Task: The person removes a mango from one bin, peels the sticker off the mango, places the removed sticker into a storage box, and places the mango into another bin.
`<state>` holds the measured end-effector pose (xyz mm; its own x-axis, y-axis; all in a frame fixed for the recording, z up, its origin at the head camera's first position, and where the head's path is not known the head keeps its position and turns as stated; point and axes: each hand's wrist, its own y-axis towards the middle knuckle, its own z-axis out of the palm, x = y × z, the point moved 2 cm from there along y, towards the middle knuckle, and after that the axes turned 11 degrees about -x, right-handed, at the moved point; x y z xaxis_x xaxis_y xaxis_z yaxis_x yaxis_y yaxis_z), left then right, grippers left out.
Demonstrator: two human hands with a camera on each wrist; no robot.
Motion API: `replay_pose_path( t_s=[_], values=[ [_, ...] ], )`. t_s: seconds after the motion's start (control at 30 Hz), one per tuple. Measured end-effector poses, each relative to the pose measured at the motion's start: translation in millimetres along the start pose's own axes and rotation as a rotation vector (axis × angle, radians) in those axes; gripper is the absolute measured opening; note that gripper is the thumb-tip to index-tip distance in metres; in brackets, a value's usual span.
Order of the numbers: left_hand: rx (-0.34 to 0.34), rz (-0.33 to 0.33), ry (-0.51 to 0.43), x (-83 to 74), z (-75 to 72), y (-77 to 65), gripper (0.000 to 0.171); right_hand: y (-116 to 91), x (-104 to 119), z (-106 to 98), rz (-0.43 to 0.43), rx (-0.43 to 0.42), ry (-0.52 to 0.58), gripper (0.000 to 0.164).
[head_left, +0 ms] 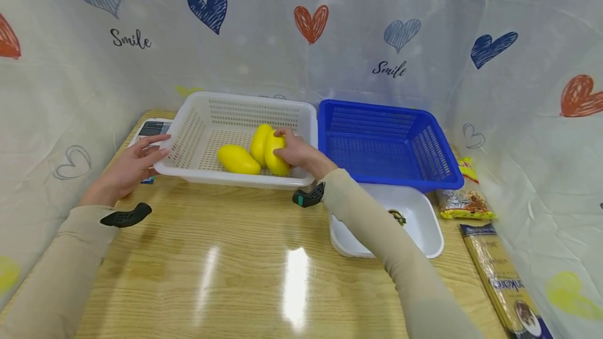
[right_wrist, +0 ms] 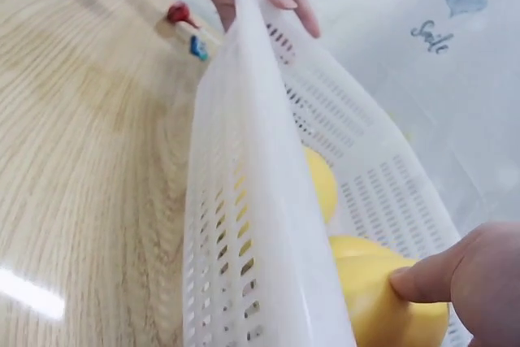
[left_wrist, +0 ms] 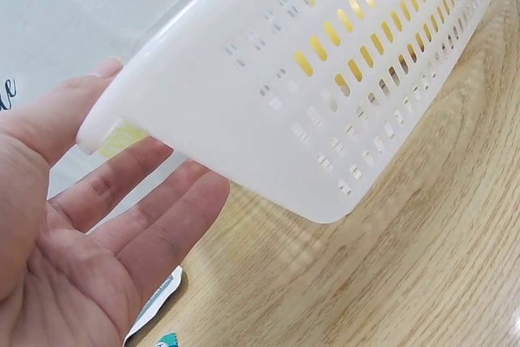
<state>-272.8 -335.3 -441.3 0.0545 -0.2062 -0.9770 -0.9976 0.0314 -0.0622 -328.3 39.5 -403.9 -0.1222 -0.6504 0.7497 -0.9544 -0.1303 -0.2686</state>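
A white plastic basket [head_left: 235, 178] stands at the back of the table with three yellow mangoes inside. My left hand [head_left: 128, 170] grips its left end, thumb over the rim and fingers underneath, as the left wrist view shows. At the basket's right side my right hand [head_left: 301, 151] holds one mango [head_left: 275, 157], its thumb pressed on the skin [right_wrist: 382, 282]. A second mango [head_left: 259, 140] touches the held one. The third mango [head_left: 237, 159] lies to the left, on the basket floor. The far-side fingers of my right hand are mostly hidden.
Right of the white basket is a blue basket [head_left: 400, 179], with a white tray [head_left: 435, 234] in front. A snack bag [head_left: 468, 195] and a long noodle pack [head_left: 499, 281] lie along the right edge. A printed packet [head_left: 155, 128] sits behind my left hand.
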Motion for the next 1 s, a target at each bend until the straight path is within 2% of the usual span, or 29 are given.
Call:
replay_pose_path(
  t_s=[0.13,0.27,0.47,0.67,0.83,1.0],
  values=[
    [-0.014,-0.003,0.034,0.0,-0.6,0.6,0.055,0.8,2.5,3.6,0.022,-0.052,-0.088,0.054],
    [-0.012,0.006,0.026,-1.6,-0.5,-0.6,0.055,1.2,2.0,9.4,0.005,-0.015,-0.154,0.054],
    [0.000,0.008,0.017,-3.4,0.6,-2.1,0.055,3.1,-3.0,15.7,-0.048,0.041,-0.166,0.053],
    [-0.012,0.006,0.032,-3.1,1.5,-1.6,0.054,3.9,-4.3,17.3,-0.076,0.048,-0.172,0.052],
    [-0.012,0.005,0.037,-2.0,1.2,-1.5,0.055,-6.1,3.0,1.7,-0.110,0.016,-0.130,0.051],
    [-0.014,0.003,0.051,-2.2,0.8,-2.3,0.055,-43.4,7.3,-35.6,-0.185,-0.020,0.005,0.051]
  ],
)
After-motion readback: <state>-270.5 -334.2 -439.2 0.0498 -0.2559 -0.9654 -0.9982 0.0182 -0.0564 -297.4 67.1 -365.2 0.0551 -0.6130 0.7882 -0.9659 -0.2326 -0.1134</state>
